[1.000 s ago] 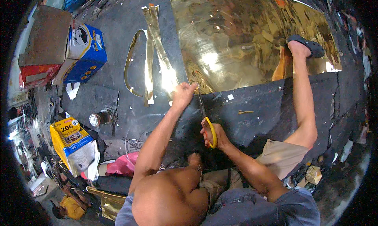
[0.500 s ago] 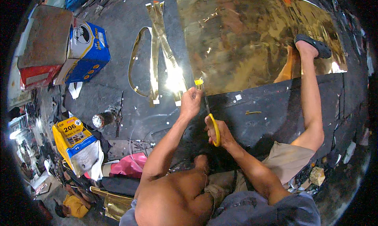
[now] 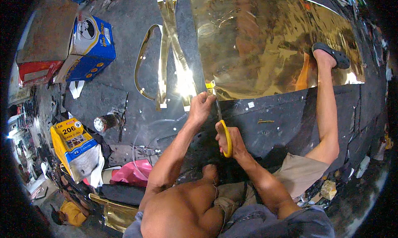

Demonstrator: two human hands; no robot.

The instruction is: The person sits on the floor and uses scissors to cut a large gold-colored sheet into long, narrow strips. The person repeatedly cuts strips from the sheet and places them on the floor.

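My right hand [image 3: 233, 141] grips the yellow-handled scissors [image 3: 225, 138], whose blades point away from me at the near left corner of a shiny gold sheet [image 3: 265, 47]. Beside the blades, my left hand [image 3: 201, 107] is closed in a pinch at that corner, holding the sheet's edge where a small gold flap with a yellow reflection curls up. The blade tips are partly hidden by the flap. To the left of the sheet lie several narrow gold strips [image 3: 163, 68], two of them crossed and one curved into a loop.
My sandalled foot [image 3: 331, 55] rests on the sheet's right end. At the left stand a blue-and-white box [image 3: 93, 49], a brown-topped carton [image 3: 47, 28], a jar [image 3: 105, 123] and a yellow-and-blue bag [image 3: 76, 144]. Another person in yellow [image 3: 74, 213] is at the lower left.
Both hands stay at the sheet's corner with the scissors nearly in the same place. The flap by my left fingers has shifted slightly; the whole view has tilted a little.
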